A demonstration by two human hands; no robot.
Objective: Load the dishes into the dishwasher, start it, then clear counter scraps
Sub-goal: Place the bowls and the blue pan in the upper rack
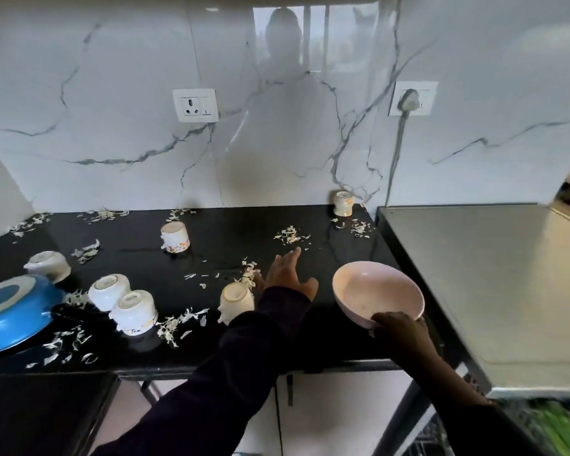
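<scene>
Right hand (399,327) grasps pink bowl (377,292) by near rim, above right end of black surface (277,225); likely being carried to dishwasher. Bowl tilted, mouth facing up and toward camera; round, no long axis. Left hand (288,274) released, fingers straight, left of bowl, reaching toward scraps (288,235), probably to sweep them.

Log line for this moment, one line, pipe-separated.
left hand: open, flat on black counter beside scraps | right hand: holds pink bowl by near rim, tilted | cups: on counter, upside down
</scene>
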